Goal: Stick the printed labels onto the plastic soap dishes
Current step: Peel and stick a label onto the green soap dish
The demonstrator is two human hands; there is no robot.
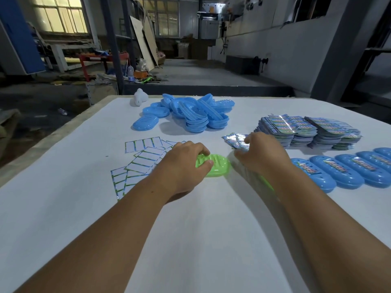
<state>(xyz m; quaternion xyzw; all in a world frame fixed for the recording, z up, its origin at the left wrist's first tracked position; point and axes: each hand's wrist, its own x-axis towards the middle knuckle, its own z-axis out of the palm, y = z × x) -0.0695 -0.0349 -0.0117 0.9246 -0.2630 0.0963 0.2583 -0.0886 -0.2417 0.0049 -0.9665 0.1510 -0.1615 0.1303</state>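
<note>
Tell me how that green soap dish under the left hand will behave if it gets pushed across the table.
The green soap dish is probably light, thin moulded plastic, so it should slide easily on the smooth white table. Its low, wide oval shape makes tipping or rolling unlikely. The left hand gripping it likely prevents skidding.

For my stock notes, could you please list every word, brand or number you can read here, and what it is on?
None can be read.
Label stacks: colourful print, too blurred.
Labels on the blue soap dishes: too small and blurred.
Backing sheets: blank, no text.
</note>
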